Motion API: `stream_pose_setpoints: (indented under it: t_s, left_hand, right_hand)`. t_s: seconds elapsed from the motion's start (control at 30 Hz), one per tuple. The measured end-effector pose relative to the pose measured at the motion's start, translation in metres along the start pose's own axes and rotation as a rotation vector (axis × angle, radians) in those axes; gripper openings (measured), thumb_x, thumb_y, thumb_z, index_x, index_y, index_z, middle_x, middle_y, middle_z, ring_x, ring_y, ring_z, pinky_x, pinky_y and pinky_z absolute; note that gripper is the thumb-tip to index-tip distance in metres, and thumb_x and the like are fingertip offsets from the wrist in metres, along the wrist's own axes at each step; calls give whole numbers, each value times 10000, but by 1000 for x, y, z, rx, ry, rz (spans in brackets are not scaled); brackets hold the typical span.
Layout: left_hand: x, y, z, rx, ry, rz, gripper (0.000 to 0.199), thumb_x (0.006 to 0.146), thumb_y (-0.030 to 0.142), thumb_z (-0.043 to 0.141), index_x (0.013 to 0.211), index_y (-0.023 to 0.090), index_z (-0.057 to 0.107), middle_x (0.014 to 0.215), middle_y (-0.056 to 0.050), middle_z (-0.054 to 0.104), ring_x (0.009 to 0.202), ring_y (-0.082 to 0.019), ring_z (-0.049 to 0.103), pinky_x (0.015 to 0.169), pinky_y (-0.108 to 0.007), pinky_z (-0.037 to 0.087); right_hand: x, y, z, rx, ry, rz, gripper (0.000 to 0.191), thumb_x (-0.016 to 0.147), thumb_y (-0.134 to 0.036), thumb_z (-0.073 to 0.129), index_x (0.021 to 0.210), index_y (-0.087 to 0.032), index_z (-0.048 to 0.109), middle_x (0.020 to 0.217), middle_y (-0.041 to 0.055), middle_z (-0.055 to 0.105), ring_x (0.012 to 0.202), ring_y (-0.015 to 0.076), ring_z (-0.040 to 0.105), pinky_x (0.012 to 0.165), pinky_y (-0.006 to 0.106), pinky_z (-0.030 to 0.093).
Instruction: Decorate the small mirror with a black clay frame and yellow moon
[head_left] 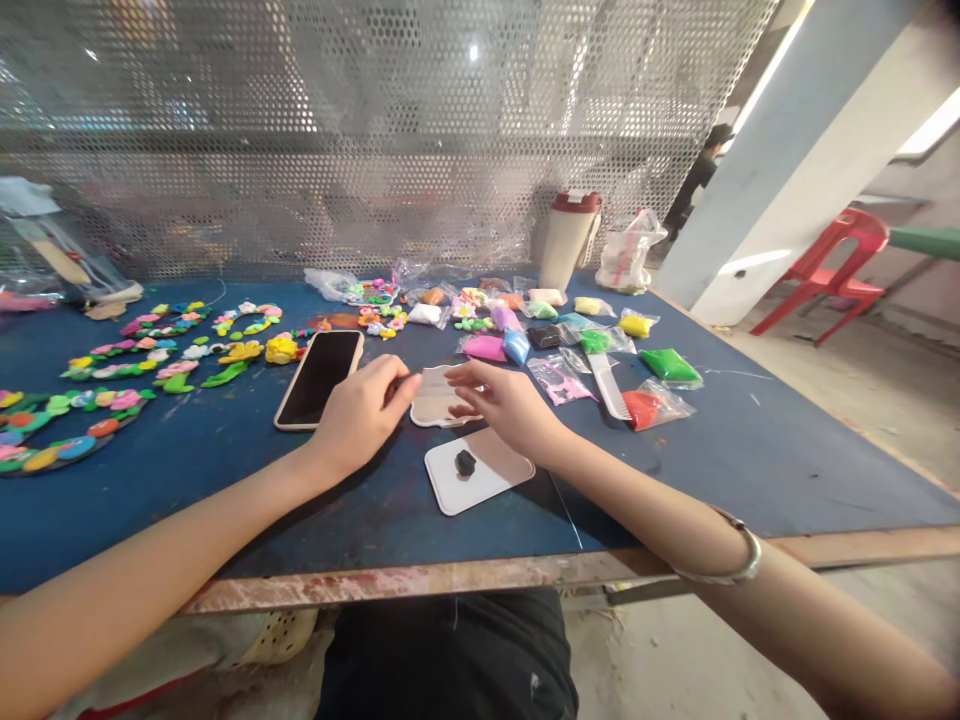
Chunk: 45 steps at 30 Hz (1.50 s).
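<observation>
Between the curled left grip (364,405), pinch unclear, and loosely spread right grip (506,405), a thin plate (431,402) looks light, stiff; best held by its rim.

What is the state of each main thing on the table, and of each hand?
Left hand: fingers curled, grip unclear.
Right hand: open, fingers bent.
Mirror-like piece: flat, partly hidden.
White board: flat, bearing a black lump.
Phone: screen up, dark.
Tumbler: upright, lid on.
Comb: lying flat.
Green packet: lying flat.
</observation>
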<state>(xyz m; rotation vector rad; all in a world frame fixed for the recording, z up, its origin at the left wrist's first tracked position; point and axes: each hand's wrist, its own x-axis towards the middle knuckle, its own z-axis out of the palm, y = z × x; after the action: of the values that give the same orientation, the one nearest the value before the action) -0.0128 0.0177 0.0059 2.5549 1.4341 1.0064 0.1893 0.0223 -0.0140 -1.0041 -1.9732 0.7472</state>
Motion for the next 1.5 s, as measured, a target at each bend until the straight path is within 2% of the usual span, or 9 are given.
stream_pose_setpoints:
  t_s: [0.17, 0.43, 0.63, 0.73, 0.87, 1.03, 1.13, 1.23, 1.5]
  left_hand:
    - [3, -8, -6, -96, -33, -114, 507, 972, 397, 327, 546, 182, 498, 445, 28, 481, 446, -124, 483, 499, -246, 342]
    - [6, -14, 2, -176, -32, -59, 166, 873, 323, 547, 925, 194, 639, 955, -43, 670, 904, -201, 608, 810, -295, 456]
    - [4, -7, -5, -209, -76, -79, 335, 938, 356, 423, 701, 172, 574, 653, 4, 585, 624, -147, 555, 610, -247, 405]
    - [2, -4, -6, -234, -134, -73, 444, 952, 385, 388, 593, 175, 544, 505, 31, 495, 493, -124, 488, 543, -243, 364]
    - [3, -8, -2, -266, -132, -51, 187, 876, 318, 541, 805, 181, 646, 773, -3, 650, 705, -153, 584, 674, -246, 418]
    - [2, -10, 2, -314, -121, -69, 120, 816, 265, 607, 876, 188, 676, 860, -14, 656, 770, -164, 578, 713, -260, 420]
    - [0, -5, 1, -379, -159, -102, 147, 833, 281, 582, 850, 177, 684, 803, -13, 672, 722, -157, 585, 674, -254, 419]
    - [0, 1, 3, -469, -227, -147, 209, 846, 301, 554, 753, 161, 677, 647, 6, 643, 590, -134, 566, 619, -245, 417]
    - [5, 9, 11, -794, -378, -272, 377, 799, 459, 593, 611, 135, 633, 545, -6, 598, 463, -101, 488, 496, -228, 388]
  right_hand:
    - [6, 13, 0, -270, -152, -177, 192, 807, -219, 684, 998, -208, 703, 1206, 110, 633, 1090, 258, 585, 915, 391, 447]
    - [12, 18, -5, -472, -283, -327, 191, 901, -190, 553, 1004, -200, 714, 1162, 136, 635, 1041, 257, 569, 918, 436, 424]
    - [8, 21, -23, -496, -288, -326, 375, 818, 0, 527, 1045, -230, 717, 1340, 129, 535, 1203, 275, 499, 992, 444, 397]
    - [9, 23, -26, -488, -253, -277, 341, 855, -28, 481, 1056, -181, 710, 1294, 152, 568, 1194, 270, 517, 990, 430, 410]
    - [10, 23, -19, -474, -207, -222, 331, 896, -244, 553, 1207, -142, 602, 1217, 159, 612, 1151, 274, 540, 964, 439, 433]
    - [7, 19, -15, -489, -210, -200, 209, 836, -283, 653, 997, -150, 651, 963, 110, 668, 969, 265, 603, 849, 425, 484]
    - [5, 12, -15, -503, -156, -213, 421, 795, -312, 702, 1164, -147, 583, 1107, 145, 627, 1072, 298, 564, 917, 472, 457]
    - [5, 1, -11, -474, -97, -337, 559, 816, -361, 676, 1305, -174, 481, 1233, 145, 574, 1135, 269, 540, 964, 443, 452]
    - [3, -11, 0, -491, 136, -747, 220, 931, -267, 523, 1004, -114, 663, 827, 94, 683, 727, 178, 610, 634, 288, 505]
